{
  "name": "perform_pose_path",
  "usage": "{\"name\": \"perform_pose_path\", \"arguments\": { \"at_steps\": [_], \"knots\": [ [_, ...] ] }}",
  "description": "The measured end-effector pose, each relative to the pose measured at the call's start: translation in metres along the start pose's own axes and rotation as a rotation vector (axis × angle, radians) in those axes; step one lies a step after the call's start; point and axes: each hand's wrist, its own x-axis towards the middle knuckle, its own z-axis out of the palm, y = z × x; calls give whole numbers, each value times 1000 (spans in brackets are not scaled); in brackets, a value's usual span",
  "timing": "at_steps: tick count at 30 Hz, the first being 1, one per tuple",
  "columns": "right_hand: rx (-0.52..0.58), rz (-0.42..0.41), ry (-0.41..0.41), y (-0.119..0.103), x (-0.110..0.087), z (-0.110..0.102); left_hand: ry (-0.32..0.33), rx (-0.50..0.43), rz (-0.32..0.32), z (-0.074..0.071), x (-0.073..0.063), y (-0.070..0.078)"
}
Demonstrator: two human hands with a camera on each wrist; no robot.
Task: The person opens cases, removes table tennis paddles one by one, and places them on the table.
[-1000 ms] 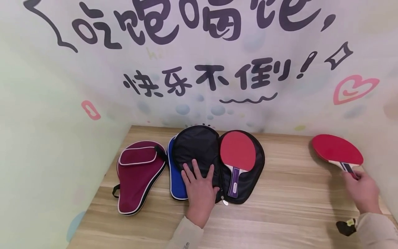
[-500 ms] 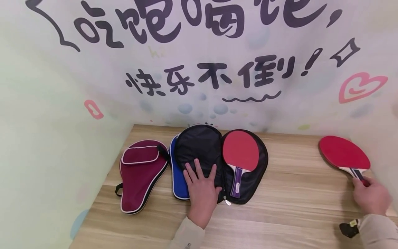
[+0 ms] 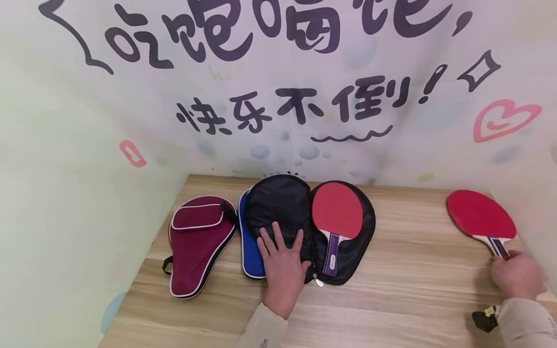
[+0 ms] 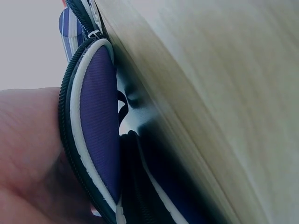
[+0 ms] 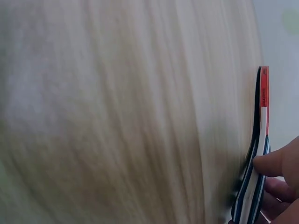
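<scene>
Two hands in play: right hand (image 3: 518, 275) grips a red paddle (image 3: 480, 213) by its handle at the right end of the tabletop (image 3: 404, 266); left hand (image 3: 284, 268) is palm-down, fingers spread, resting on the left half of an unfolded black-lined case (image 3: 283, 200). Gripped paddle: long axis diagonal, handle toward the person and right, blade away and left. Right wrist view has it edge-on, red on one side, dark on the other; can't tell if the blade touches the tabletop. Case's right half carries a purple-handled paddle (image 3: 337, 212), red face up, blade toward the wall (image 3: 243, 154), handle toward the person, bottom tipped slightly left. Metal zip pull (image 3: 319, 282) just beside that handle. Blue fabric (image 3: 251, 251) with white piping shows under the left half; can't tell if it's the same case. Maroon case (image 3: 191, 256) lies further left, narrow end toward the person; contents hidden.
</scene>
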Motion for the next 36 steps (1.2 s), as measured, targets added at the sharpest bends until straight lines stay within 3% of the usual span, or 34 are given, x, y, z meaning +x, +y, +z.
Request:
{"name": "perform_pose_path", "arguments": {
  "at_steps": [3, 6, 12, 18, 23, 28, 36],
  "knots": [
    [-10, -6, 59, -11, -3, -1, 14, 0, 0, 0, -1, 0],
    [49, -76, 129, -25, -8, -3, 25, -9, 5, 0, -1, 0],
    [199, -348, 30, -67, -27, 2, 30, -14, 2, 0, 0, 2],
    [240, -647, 37, -125, -77, 34, 32, -13, -6, 0, 1, 4],
    [327, -803, -9, -157, -128, 66, 7, -3, -16, 1, 2, 5],
    [349, -856, -56, -174, -167, 97, 12, 1, -19, 1, 3, 5],
    [295, -769, -160, -180, -192, 126, 10, 9, -14, 1, 3, 7]
  ]
}}
